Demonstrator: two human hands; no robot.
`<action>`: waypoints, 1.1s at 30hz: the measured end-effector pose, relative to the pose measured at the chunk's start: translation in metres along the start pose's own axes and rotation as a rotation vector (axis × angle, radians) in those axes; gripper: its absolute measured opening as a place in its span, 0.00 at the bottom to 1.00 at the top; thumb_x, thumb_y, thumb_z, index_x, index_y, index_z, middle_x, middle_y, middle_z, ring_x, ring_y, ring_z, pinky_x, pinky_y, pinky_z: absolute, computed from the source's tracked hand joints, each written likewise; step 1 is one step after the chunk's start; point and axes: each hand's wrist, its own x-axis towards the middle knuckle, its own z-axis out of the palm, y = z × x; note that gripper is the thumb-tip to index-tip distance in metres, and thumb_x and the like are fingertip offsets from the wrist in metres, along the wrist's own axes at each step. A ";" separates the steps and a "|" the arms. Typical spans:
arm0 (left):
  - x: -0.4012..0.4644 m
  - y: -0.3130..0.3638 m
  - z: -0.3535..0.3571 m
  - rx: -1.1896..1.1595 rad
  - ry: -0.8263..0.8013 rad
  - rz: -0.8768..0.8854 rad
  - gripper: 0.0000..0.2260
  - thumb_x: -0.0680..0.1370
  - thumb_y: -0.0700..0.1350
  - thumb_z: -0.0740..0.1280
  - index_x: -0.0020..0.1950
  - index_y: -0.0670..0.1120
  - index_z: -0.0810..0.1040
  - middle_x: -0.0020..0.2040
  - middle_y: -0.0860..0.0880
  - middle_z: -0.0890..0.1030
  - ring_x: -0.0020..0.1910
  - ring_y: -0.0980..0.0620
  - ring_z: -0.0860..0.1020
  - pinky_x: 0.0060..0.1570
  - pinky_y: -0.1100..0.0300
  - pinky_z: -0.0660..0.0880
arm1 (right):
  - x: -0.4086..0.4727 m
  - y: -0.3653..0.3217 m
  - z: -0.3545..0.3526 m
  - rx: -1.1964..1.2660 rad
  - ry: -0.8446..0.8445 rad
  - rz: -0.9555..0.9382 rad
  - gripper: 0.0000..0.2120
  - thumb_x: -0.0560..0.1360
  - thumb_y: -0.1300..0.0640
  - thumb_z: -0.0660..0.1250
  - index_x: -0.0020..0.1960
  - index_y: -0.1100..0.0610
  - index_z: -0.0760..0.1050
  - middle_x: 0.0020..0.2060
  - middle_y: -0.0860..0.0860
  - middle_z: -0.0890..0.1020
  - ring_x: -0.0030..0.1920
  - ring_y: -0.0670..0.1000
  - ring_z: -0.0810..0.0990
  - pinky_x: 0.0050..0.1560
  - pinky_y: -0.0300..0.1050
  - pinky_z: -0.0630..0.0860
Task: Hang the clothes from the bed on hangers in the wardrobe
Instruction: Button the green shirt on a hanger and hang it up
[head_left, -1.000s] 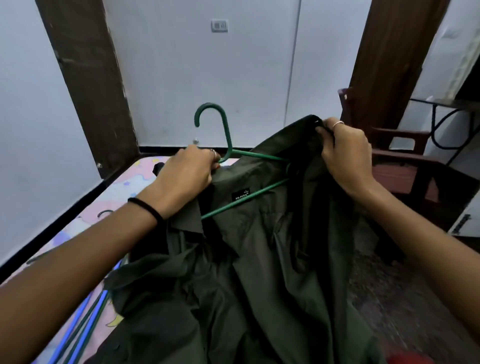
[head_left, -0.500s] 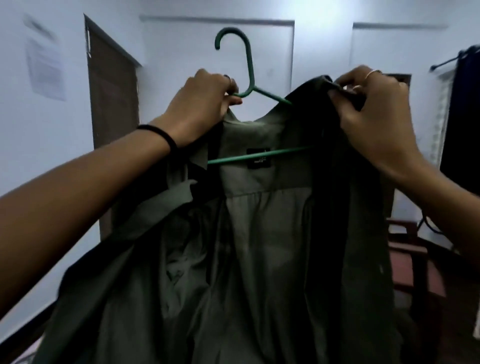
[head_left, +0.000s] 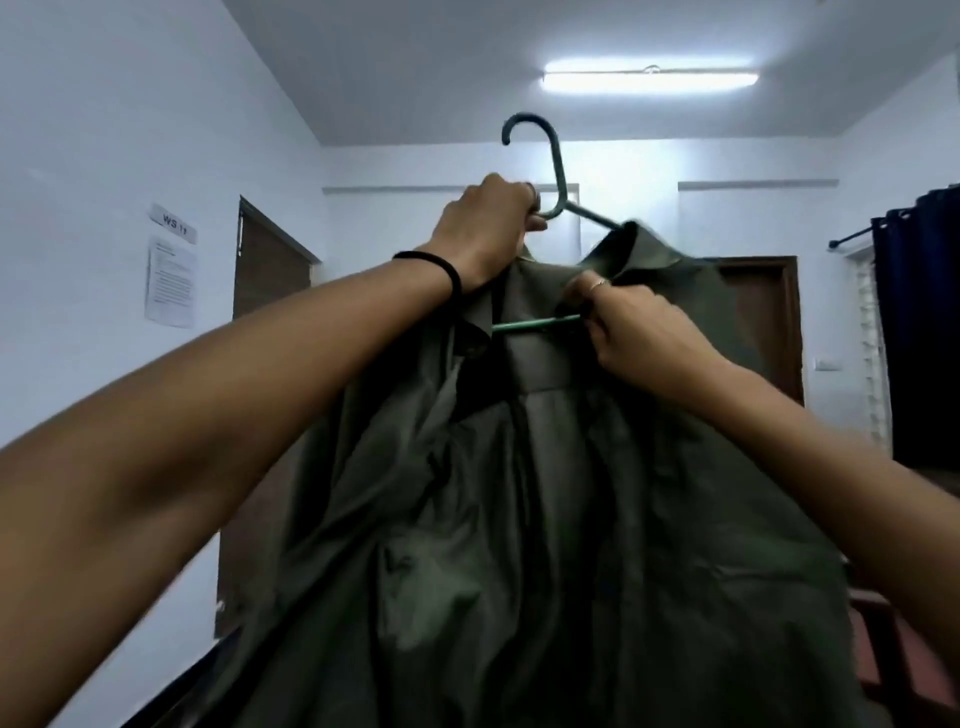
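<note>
Both hands are up at head height: the left hand (head_left: 485, 228) grips the hanger (head_left: 558, 179) at the base of its hook, and the right hand (head_left: 631, 325) pinches the shirt (head_left: 545, 493) at the collar by the hanger's lower bar. Only the right shoulder looks seated; on the left the cloth bunches under the wrist, so it may slide off that arm once released. Tugging the collar could also tilt the hanger. Dark olive and creased, the shirt hangs open-fronted, its hem out of view.
</note>
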 end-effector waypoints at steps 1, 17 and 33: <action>-0.007 -0.001 0.005 0.009 -0.005 0.005 0.06 0.79 0.39 0.62 0.51 0.43 0.78 0.54 0.47 0.81 0.56 0.44 0.78 0.41 0.57 0.68 | -0.009 0.000 0.007 0.027 -0.083 -0.011 0.20 0.75 0.63 0.59 0.66 0.51 0.65 0.45 0.54 0.76 0.49 0.63 0.77 0.45 0.57 0.76; 0.002 0.010 -0.025 -0.023 0.137 0.019 0.09 0.76 0.32 0.59 0.47 0.41 0.77 0.54 0.51 0.83 0.56 0.48 0.79 0.43 0.58 0.71 | -0.127 -0.179 0.088 0.989 -0.346 0.500 0.28 0.65 0.33 0.64 0.51 0.56 0.76 0.45 0.52 0.83 0.47 0.55 0.83 0.50 0.56 0.80; 0.039 0.032 -0.015 -0.012 0.264 -0.086 0.08 0.81 0.40 0.59 0.54 0.42 0.78 0.55 0.45 0.82 0.56 0.39 0.77 0.43 0.58 0.66 | -0.154 0.010 -0.019 1.147 -0.497 0.298 0.06 0.79 0.58 0.62 0.46 0.60 0.72 0.32 0.56 0.78 0.23 0.49 0.76 0.22 0.37 0.70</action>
